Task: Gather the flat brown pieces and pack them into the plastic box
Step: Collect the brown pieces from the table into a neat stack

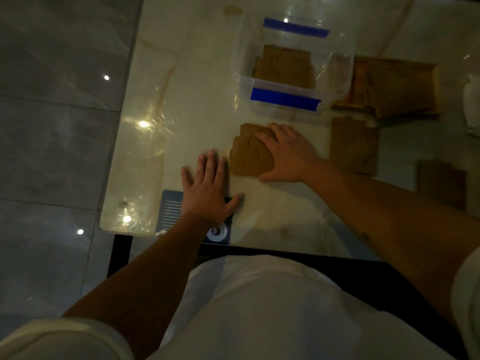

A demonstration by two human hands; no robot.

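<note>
A stack of flat brown pieces (248, 154) lies on the pale table in front of me. My right hand (288, 154) rests flat on its right part, fingers spread over the top. My left hand (207, 188) lies open on the table just left of the stack, fingertips close to its edge. Behind the stack stands the clear plastic box (293, 97) with blue clips, and more brown pieces (285, 66) lie inside it. Another brown pile (354, 146) sits to the right of my right hand, and a darker one (441, 183) lies farther right.
A wooden tray (397, 87) holding brown sheets stands right of the box. A dark printed card (171, 211) lies under my left wrist at the table's front edge. Something white (471, 107) is at the far right. Tiled floor lies to the left.
</note>
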